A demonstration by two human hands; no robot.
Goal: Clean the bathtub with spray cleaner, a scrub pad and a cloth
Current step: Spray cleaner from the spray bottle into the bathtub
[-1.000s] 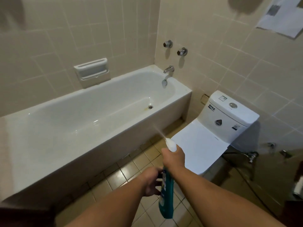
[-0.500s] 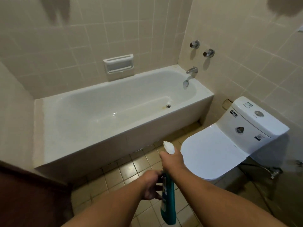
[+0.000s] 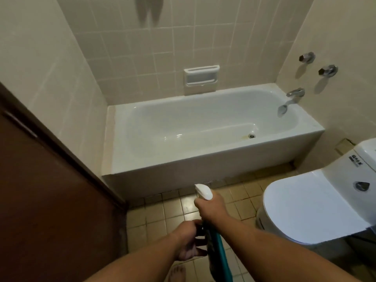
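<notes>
A white toilet sits at four o'clock, a brown door at eight, a wall soap dish at twelve, wall taps at two.

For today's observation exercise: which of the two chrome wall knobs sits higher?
The knob nearer the back corner; the other knob sits lower, closer to the camera.

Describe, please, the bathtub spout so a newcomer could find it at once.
Find the white bathtub along the tiled back wall and follow it to its right end. The chrome spout juts from the side wall above the rim. Unlike the two round knobs higher up, it bends down over the tub.
</notes>
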